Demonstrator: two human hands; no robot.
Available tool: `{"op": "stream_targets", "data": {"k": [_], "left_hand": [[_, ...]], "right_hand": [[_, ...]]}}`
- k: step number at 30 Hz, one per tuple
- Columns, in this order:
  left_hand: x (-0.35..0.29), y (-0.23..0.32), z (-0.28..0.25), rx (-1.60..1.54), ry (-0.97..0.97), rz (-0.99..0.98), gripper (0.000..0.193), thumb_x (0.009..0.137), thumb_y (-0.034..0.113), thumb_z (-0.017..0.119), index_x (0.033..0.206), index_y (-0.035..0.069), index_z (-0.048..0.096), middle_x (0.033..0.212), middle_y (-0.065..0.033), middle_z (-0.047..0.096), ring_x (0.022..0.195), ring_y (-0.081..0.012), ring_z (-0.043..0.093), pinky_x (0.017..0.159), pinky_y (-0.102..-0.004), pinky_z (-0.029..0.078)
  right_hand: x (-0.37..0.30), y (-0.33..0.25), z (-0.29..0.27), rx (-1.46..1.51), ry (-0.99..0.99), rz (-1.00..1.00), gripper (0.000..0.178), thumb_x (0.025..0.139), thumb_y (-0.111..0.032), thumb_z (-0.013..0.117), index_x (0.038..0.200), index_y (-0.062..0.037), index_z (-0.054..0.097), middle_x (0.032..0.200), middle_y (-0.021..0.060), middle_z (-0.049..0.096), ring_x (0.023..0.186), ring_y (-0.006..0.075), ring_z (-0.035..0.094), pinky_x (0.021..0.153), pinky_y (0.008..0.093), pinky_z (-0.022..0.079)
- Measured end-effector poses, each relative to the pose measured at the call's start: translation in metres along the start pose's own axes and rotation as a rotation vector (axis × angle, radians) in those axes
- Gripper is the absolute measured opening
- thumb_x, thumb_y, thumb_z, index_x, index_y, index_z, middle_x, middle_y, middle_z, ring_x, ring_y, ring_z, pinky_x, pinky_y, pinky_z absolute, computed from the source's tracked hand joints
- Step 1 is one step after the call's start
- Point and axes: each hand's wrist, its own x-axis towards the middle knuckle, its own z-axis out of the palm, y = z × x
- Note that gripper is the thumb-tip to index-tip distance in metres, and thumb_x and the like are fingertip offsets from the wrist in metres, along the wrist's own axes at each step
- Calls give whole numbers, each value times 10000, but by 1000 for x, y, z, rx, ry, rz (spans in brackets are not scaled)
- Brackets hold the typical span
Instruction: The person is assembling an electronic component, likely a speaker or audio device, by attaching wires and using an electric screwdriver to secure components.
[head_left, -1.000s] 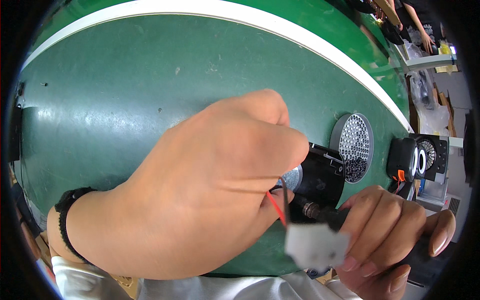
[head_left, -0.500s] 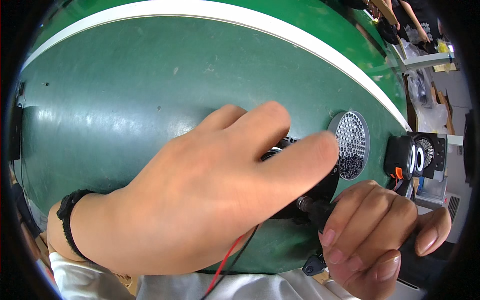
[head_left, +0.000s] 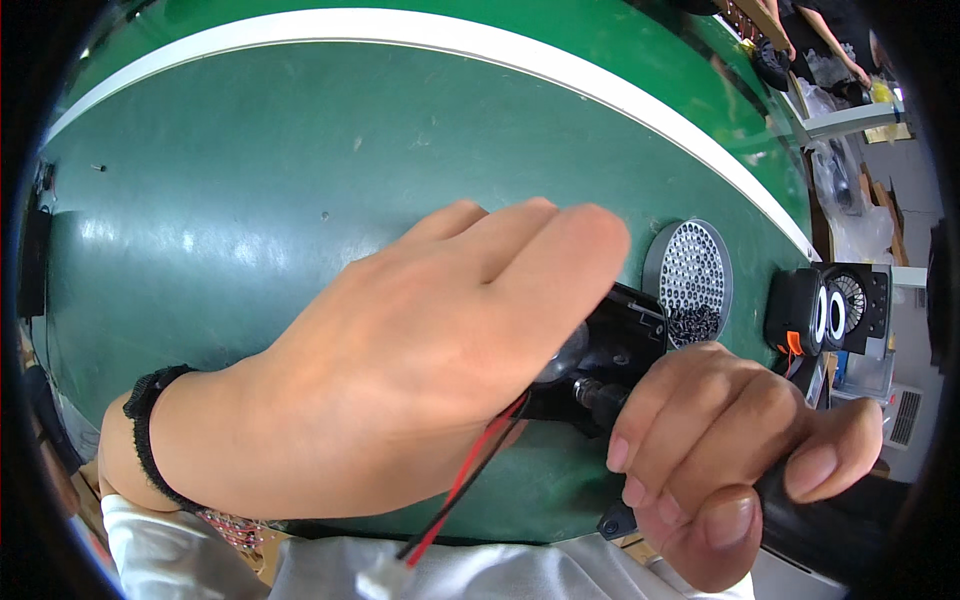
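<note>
My left hand (head_left: 430, 320), a black band at its wrist, is closed around a black plastic housing (head_left: 638, 325) above the green table. Its fingertips are hidden behind the hand. A shiny round part (head_left: 566, 358) shows in the housing beside my index finger. From under the palm hang red and black wires (head_left: 465, 485) ending in a white connector (head_left: 385, 578). My right hand (head_left: 730, 440) wraps around a thick-bodied black screwdriver (head_left: 840, 525). The metal nose of the screwdriver points left into the housing; whether it touches a screw I cannot tell.
A round grey dish (head_left: 728, 270) with a pitted silver inside and small black screws stands behind the housing. Farther right are a black unit with white rings (head_left: 800, 310) and a fan grille (head_left: 852, 298). A white strip (head_left: 400, 28) borders the table. Another person's arm (head_left: 830, 40) shows top right.
My left index finger has drawn in, baring more of the housing. The right hand and screwdriver have shifted slightly left. The wires' white connector has come into view.
</note>
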Motion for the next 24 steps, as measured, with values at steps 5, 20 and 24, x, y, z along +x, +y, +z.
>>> {"op": "stream_targets", "data": {"k": [5,20,24], "left_hand": [[-2,2,5,-90,102,-24,747,620,-19,836,1249,27,437,1088,-168,594,956,-350,630,883,-408,504],[3,7,-35,138,59,-24,833,635,21,830,1383,59,464,1377,-111,477,1243,-262,488,994,-390,423],[-14,32,-13,-98,449,-434,378,754,-92,597,1114,14,559,1157,-119,549,1087,-232,547,907,-344,440]], "right_hand": [[-5,-8,-4,-1,114,78,492,895,-99,637,1258,-168,312,623,-9,551,486,124,538,482,281,490],[25,-63,-59,57,296,-21,218,925,-103,533,746,-125,409,707,-7,438,585,73,454,645,258,399],[17,-65,-74,-72,323,-19,92,945,-119,489,872,-64,488,731,-5,424,597,83,440,640,270,386]]}}
